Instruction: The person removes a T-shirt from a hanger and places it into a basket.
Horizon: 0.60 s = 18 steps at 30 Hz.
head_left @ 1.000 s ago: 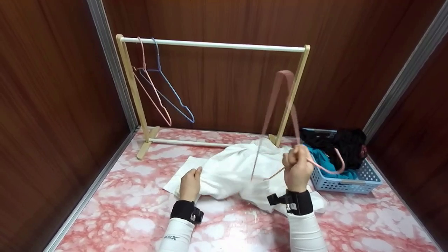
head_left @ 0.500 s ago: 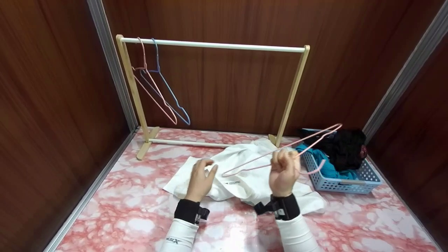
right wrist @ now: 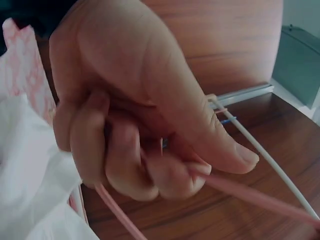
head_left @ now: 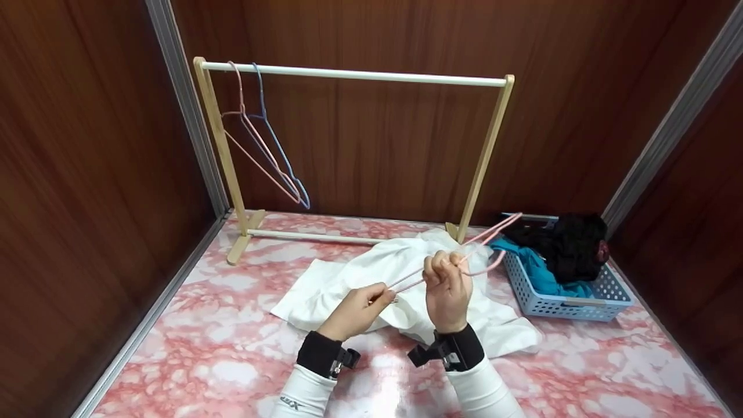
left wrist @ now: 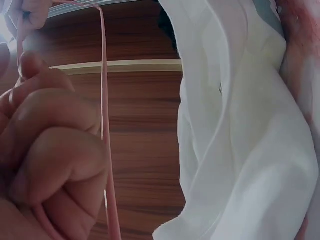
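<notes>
Both hands hold a pink clothes hanger [head_left: 486, 237] above a white garment [head_left: 360, 273]. My right hand [head_left: 448, 290] grips it near the neck, its fingers curled round the wire; the hook [head_left: 495, 264] curves out to the right. Toward the other end, my left hand [head_left: 361, 310] pinches the hanger's left corner, which its fingers hide. In the left wrist view, curled fingers [left wrist: 65, 145] hold the pink wire, with the garment's folds alongside. The right wrist view shows the wire coming out between bent fingers [right wrist: 125, 165] and thumb.
Behind the garment stands a wooden rack with a white rail [head_left: 360, 74]. A pink hanger [head_left: 268, 145] and a blue hanger [head_left: 278, 142] hang at its left end. At right, a light blue basket [head_left: 572, 310] bears teal and black clothes. Wooden walls enclose the table.
My right hand has moved left and turned the hanger from upright to slanting. My left hand has let go of the garment, moved right and taken the hanger's corner. The hanging hangers have swung.
</notes>
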Tool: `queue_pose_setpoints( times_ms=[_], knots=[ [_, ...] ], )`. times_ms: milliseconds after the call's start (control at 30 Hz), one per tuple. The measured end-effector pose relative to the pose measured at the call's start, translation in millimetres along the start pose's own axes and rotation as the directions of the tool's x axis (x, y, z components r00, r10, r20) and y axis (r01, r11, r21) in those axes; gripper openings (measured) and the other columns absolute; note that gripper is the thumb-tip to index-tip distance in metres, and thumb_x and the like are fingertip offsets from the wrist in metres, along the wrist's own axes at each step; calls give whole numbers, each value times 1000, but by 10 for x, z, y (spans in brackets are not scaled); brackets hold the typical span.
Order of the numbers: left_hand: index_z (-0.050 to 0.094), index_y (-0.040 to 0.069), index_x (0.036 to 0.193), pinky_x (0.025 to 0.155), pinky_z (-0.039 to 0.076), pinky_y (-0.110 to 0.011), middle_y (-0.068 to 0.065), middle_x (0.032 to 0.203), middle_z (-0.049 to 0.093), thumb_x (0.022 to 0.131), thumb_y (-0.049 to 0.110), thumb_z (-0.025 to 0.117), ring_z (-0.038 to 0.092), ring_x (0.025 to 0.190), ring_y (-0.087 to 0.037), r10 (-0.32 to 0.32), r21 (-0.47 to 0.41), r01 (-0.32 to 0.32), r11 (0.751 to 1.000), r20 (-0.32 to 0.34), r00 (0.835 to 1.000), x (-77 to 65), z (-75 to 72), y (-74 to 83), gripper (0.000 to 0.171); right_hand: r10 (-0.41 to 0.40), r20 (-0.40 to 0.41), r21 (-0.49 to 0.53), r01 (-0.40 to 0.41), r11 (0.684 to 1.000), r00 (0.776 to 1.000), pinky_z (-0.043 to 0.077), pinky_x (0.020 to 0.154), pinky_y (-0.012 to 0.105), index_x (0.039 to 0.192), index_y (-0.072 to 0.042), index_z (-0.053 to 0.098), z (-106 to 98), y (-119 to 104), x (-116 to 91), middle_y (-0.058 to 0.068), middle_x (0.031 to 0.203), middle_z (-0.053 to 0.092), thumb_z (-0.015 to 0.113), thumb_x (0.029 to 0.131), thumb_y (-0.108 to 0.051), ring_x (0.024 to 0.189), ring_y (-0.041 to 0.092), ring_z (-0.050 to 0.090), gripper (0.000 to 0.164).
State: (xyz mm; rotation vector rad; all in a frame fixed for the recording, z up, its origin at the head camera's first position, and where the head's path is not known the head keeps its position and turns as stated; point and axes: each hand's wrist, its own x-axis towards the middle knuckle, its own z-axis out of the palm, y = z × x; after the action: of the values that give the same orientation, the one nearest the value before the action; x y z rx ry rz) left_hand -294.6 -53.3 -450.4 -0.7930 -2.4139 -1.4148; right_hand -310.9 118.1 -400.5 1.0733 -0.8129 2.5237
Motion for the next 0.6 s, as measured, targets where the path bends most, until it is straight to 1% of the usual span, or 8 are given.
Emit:
queue_pose_setpoints(
  times_ms=[133,200,267,300,367,467,533,600],
  knots=[
    [47,15,70,48,26,-20,10,59,30,98,37,46,29,51,-3,-30,-14,30,999,14,999,-10,-74,-8,36,116,-3,-110,-116,987,993,34,61,26,88,-6,30,-13,-31,16,9,75,37,32,93,9,66,21,37,15],
    [42,13,67,48,25,-21,9,59,28,98,36,46,27,51,-4,-48,-30,49,998,12,999,-14,-128,-23,39,185,-25,-221,-186,957,982,43,68,26,93,1,32,-38,-59,34,13,83,46,39,93,8,74,22,48,10],
    [39,12,66,48,25,-22,8,59,28,98,36,46,27,51,-5,-72,-42,72,997,-8,997,-17,-188,-51,41,253,-50,-393,-251,884,966,48,70,25,99,7,33,-104,-93,63,17,93,51,47,92,4,82,22,55,16],
    [39,11,66,49,26,-22,8,59,28,98,35,46,27,52,-6,-89,-49,88,995,-23,996,-20,-219,-65,41,277,-62,-491,-271,828,959,49,70,25,103,9,34,-150,-109,79,19,96,52,51,92,1,84,23,56,22],
    [39,11,66,51,28,-23,8,59,28,98,36,46,28,53,-7,-131,-54,127,990,-71,989,-32,-283,-99,41,316,-96,-683,-293,669,944,50,70,27,110,9,38,-270,-143,111,21,105,53,61,89,-6,88,25,58,35],
    [41,10,66,53,31,-24,6,58,31,98,36,46,31,54,-8,-196,-69,186,980,-170,966,-55,-381,-143,41,391,-140,-894,-286,346,910,49,80,38,125,3,39,-494,-176,133,22,121,47,74,81,-21,103,32,53,61],
    [43,10,66,52,33,-25,6,57,34,98,36,46,34,52,-8,-241,-95,224,970,-236,941,-68,-439,-169,41,473,-184,-959,-263,108,862,44,90,50,136,-2,33,-631,-174,112,24,133,37,82,71,-33,115,41,44,86],
    [44,9,67,51,34,-24,5,55,38,98,35,46,37,50,-8,-286,-144,254,957,-286,915,-77,-487,-198,41,571,-234,-971,-217,-99,787,37,95,61,144,-6,24,-747,-143,66,29,142,24,85,61,-43,124,51,32,109]
  ],
)
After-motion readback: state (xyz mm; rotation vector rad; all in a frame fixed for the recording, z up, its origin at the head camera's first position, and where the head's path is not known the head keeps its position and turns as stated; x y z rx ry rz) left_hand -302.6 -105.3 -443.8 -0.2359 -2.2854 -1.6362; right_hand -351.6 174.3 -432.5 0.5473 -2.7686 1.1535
